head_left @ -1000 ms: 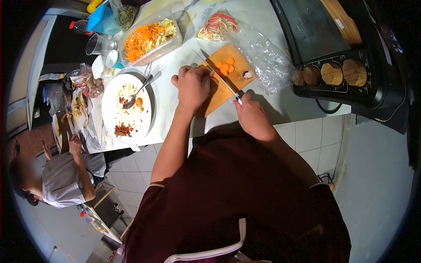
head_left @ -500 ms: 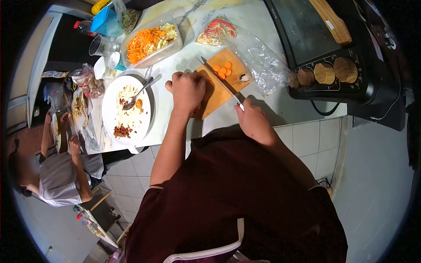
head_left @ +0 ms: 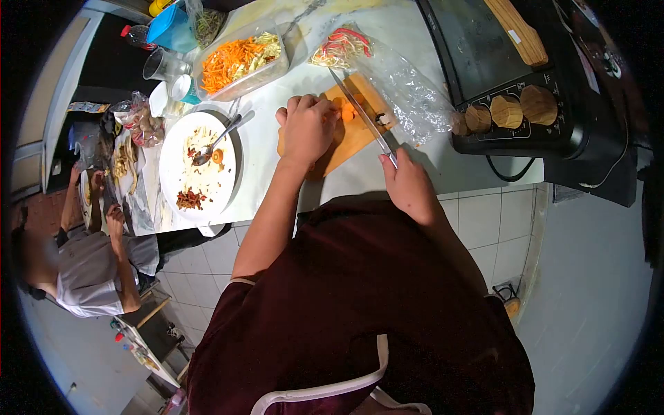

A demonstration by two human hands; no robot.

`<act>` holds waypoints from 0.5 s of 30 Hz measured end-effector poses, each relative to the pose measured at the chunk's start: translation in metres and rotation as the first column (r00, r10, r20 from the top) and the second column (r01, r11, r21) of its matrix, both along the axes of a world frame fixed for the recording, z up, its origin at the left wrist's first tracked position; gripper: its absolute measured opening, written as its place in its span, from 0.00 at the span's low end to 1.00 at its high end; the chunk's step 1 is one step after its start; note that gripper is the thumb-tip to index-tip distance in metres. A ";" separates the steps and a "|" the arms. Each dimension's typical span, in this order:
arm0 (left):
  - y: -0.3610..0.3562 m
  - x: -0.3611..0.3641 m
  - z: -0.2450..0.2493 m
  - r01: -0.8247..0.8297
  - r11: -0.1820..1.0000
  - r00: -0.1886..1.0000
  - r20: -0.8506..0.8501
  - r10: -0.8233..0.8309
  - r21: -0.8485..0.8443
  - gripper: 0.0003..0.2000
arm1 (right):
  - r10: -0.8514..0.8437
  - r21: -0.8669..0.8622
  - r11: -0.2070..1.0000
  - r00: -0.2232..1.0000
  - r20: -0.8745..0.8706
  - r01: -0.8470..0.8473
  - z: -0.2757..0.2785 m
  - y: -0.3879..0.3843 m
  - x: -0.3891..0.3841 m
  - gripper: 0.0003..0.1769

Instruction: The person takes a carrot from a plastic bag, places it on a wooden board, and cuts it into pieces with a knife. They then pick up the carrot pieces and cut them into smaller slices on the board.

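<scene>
My right hand (head_left: pixel 409 181) is closed around the handle of a knife (head_left: pixel 365 114). The blade slants across the orange cutting board (head_left: pixel 332 155), its tip past the far edge. My left hand (head_left: pixel 308 131) lies over the board's left part, fingers curled, their tips beside round carrot slices (head_left: pixel 348 111). Whatever is under that palm is hidden. A small whitish piece with dark bits (head_left: pixel 382 119) rests near the board's right edge. Beyond the board, a clear plastic bag (head_left: pixel 408 90) lies next to red and pale strips (head_left: pixel 344 47).
Left of the board are a white plate (head_left: pixel 169 162) with a spoon (head_left: pixel 216 142) and food scraps, and a clear container (head_left: pixel 266 81) of shredded carrot. A black oven (head_left: pixel 512 131) with wooden knobs stands right. Another person (head_left: pixel 97 266) works at far left.
My left hand has moved right and up the board, up to the carrot slices. The knife has shifted away from me, its tip now past the board's far edge.
</scene>
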State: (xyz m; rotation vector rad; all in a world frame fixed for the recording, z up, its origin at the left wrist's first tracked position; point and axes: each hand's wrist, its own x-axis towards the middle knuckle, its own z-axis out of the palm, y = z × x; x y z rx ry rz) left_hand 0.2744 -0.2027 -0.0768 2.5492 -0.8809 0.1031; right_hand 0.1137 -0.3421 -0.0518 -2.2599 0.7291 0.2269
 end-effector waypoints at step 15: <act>0.011 -0.005 0.009 0.007 0.999 0.998 -0.069 -0.005 0.031 0.10 | 0.084 -0.031 0.996 0.996 0.003 -0.084 -0.008 0.004 0.002 0.22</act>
